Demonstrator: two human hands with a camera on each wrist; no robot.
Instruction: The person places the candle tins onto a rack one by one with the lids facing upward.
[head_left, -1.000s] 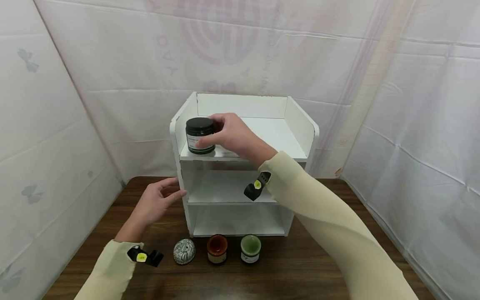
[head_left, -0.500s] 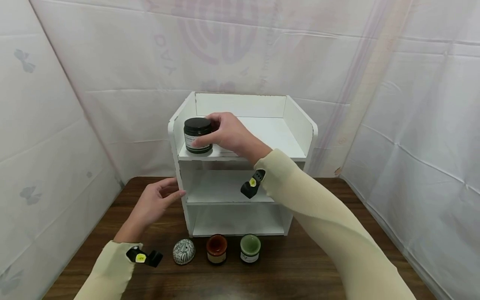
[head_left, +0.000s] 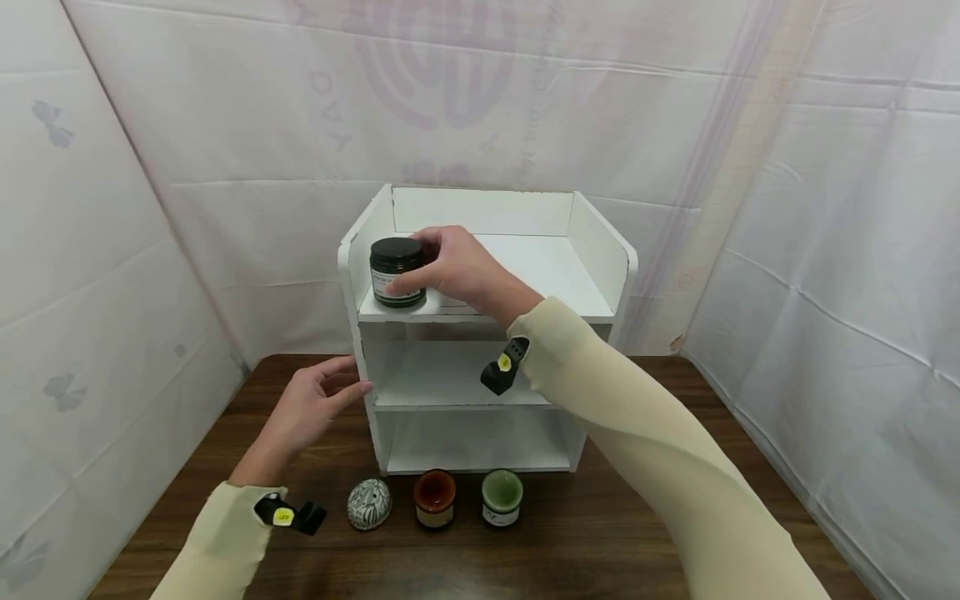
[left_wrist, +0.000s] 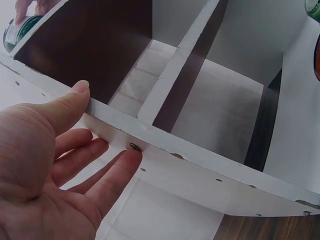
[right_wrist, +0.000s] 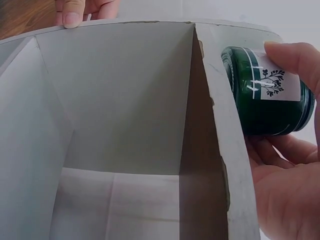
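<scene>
On the left of the top board of a white wooden shelf unit (head_left: 480, 407) stands a dark green glass jar (right_wrist: 276, 92) with a black lid and a pale label. My right hand (head_left: 468, 271) grips this jar from the right, thumb across the label and fingers around the back. In the right wrist view a plant drawing shows on the label. My left hand (head_left: 311, 404) is at the unit's left side panel. Its thumb (left_wrist: 75, 102) rests on the front edge, while the loosely extended fingers touch the outer face.
In front of the unit, on the dark wood table (head_left: 585, 546), stand a black-and-white patterned dome (head_left: 369, 504), a red-brown glass cup (head_left: 434, 498) and a green cup (head_left: 501, 498). White sheeting (head_left: 262, 125) hangs behind and at both sides.
The jar and right hand have shifted very slightly left within the view, staying at the top board's left end. My left hand keeps its place on the side panel.
</scene>
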